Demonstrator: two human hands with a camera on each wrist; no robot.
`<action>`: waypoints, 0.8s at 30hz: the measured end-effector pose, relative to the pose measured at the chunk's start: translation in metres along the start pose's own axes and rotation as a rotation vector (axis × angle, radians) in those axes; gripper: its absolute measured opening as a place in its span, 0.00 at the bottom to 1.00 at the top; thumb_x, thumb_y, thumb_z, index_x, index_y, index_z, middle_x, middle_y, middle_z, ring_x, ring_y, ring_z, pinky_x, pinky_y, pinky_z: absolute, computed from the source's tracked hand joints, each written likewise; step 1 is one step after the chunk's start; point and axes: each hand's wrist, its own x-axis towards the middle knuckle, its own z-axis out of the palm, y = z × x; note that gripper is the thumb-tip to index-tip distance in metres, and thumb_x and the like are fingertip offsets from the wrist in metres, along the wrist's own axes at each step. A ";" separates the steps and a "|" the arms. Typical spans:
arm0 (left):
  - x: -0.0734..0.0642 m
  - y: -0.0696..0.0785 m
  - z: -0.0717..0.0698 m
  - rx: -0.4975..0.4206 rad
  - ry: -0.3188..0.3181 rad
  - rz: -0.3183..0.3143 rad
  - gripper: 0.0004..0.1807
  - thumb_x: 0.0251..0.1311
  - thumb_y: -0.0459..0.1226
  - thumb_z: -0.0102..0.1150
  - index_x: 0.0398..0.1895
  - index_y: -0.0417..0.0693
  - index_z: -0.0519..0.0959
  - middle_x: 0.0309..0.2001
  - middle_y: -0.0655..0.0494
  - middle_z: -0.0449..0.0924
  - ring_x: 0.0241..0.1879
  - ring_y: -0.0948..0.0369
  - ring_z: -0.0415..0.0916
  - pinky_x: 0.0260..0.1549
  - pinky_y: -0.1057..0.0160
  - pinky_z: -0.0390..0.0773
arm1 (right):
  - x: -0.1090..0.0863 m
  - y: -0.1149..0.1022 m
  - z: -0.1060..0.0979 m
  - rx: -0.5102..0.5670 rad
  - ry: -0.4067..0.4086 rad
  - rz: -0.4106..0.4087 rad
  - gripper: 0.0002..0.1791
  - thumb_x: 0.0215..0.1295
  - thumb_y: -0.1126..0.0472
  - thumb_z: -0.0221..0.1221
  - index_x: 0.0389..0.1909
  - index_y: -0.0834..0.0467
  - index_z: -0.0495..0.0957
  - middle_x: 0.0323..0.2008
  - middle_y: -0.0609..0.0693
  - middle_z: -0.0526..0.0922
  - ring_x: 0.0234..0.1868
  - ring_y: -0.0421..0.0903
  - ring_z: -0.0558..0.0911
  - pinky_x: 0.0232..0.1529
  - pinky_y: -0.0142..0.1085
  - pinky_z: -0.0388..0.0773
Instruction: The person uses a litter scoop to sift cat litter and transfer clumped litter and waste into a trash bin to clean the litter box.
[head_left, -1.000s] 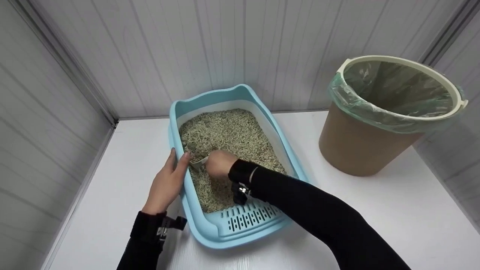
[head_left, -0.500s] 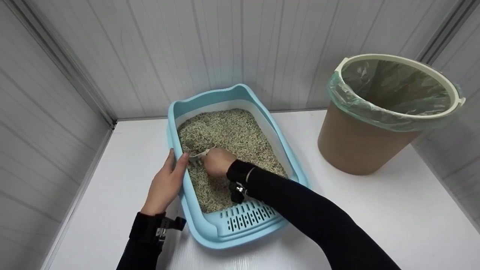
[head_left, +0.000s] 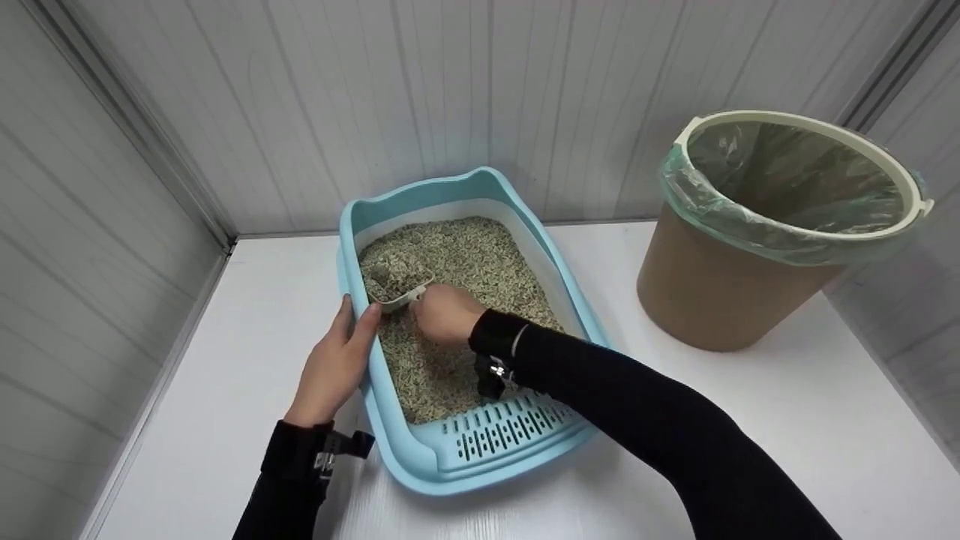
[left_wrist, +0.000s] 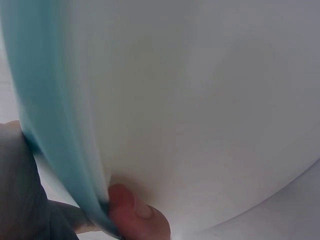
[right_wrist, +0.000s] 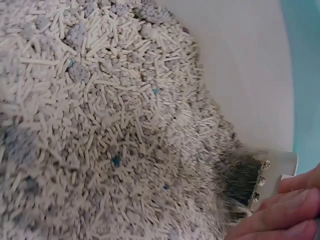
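My left hand (head_left: 334,367) grips the left rim of a light blue litter box (head_left: 409,457). In the left wrist view, a fingertip (left_wrist: 137,215) lies against the pale wall just past the blue rim (left_wrist: 47,90). My right hand (head_left: 448,315) holds a pale litter scoop (head_left: 409,295) by its handle, which the fingers mostly hide. Clumpy litter heaps in the scoop, close beside the box's left wall. The right wrist view shows the slotted scoop (right_wrist: 280,165) near that wall, with blurred pellets around it. Pellet litter (head_left: 480,247) covers the box floor.
A brown bin (head_left: 705,292) with a green plastic liner stands right of the box. The box's front has a slotted blue step (head_left: 495,439). Panelled walls (head_left: 300,112) enclose the white tabletop (head_left: 217,420) at the back and both sides.
The scoop has moved up along the box's left wall, away from me, and now shows a heap of litter. My left hand keeps its place on the rim.
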 end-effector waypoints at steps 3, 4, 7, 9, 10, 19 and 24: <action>0.000 0.000 0.000 -0.003 0.002 -0.004 0.59 0.76 0.79 0.35 0.94 0.53 0.40 0.88 0.34 0.52 0.80 0.34 0.64 0.74 0.34 0.69 | -0.021 -0.006 -0.015 0.009 0.011 0.010 0.32 0.95 0.52 0.45 0.19 0.49 0.66 0.17 0.45 0.61 0.17 0.43 0.61 0.28 0.38 0.64; 0.000 0.000 0.000 -0.006 0.000 -0.006 0.59 0.76 0.79 0.35 0.94 0.53 0.40 0.88 0.34 0.51 0.80 0.34 0.64 0.73 0.34 0.69 | -0.025 -0.004 -0.018 0.008 0.026 0.016 0.32 0.95 0.51 0.45 0.19 0.49 0.66 0.17 0.44 0.62 0.18 0.42 0.62 0.28 0.38 0.65; 0.000 0.000 -0.001 -0.018 -0.009 -0.010 0.60 0.75 0.80 0.36 0.94 0.53 0.39 0.88 0.34 0.51 0.79 0.35 0.66 0.73 0.35 0.69 | -0.034 0.004 -0.027 0.023 0.040 0.044 0.30 0.94 0.48 0.47 0.21 0.48 0.66 0.18 0.43 0.62 0.18 0.41 0.62 0.27 0.38 0.65; -0.001 0.000 -0.001 -0.020 -0.016 -0.013 0.60 0.75 0.80 0.36 0.94 0.53 0.38 0.88 0.33 0.51 0.77 0.35 0.68 0.72 0.36 0.70 | -0.040 0.009 -0.035 0.032 0.042 0.066 0.30 0.94 0.47 0.47 0.23 0.49 0.67 0.19 0.43 0.63 0.18 0.41 0.62 0.27 0.38 0.66; -0.001 0.000 -0.001 -0.021 -0.016 -0.014 0.61 0.74 0.80 0.36 0.94 0.53 0.38 0.88 0.33 0.50 0.77 0.36 0.69 0.72 0.36 0.70 | -0.042 0.011 -0.038 0.038 0.046 0.070 0.29 0.94 0.47 0.47 0.23 0.50 0.68 0.20 0.43 0.63 0.18 0.41 0.62 0.28 0.38 0.67; 0.000 -0.002 0.001 -0.006 -0.001 -0.002 0.60 0.75 0.80 0.35 0.94 0.52 0.39 0.87 0.32 0.53 0.72 0.36 0.75 0.68 0.36 0.74 | -0.074 0.027 -0.063 0.064 0.145 0.104 0.27 0.94 0.46 0.48 0.55 0.66 0.82 0.31 0.49 0.71 0.27 0.45 0.71 0.43 0.46 0.78; 0.002 -0.002 0.001 -0.005 -0.004 -0.002 0.61 0.74 0.81 0.35 0.94 0.53 0.39 0.87 0.32 0.53 0.73 0.35 0.73 0.69 0.36 0.73 | -0.096 0.029 -0.066 0.067 0.134 0.098 0.27 0.92 0.43 0.51 0.66 0.64 0.78 0.39 0.52 0.78 0.36 0.49 0.80 0.47 0.48 0.83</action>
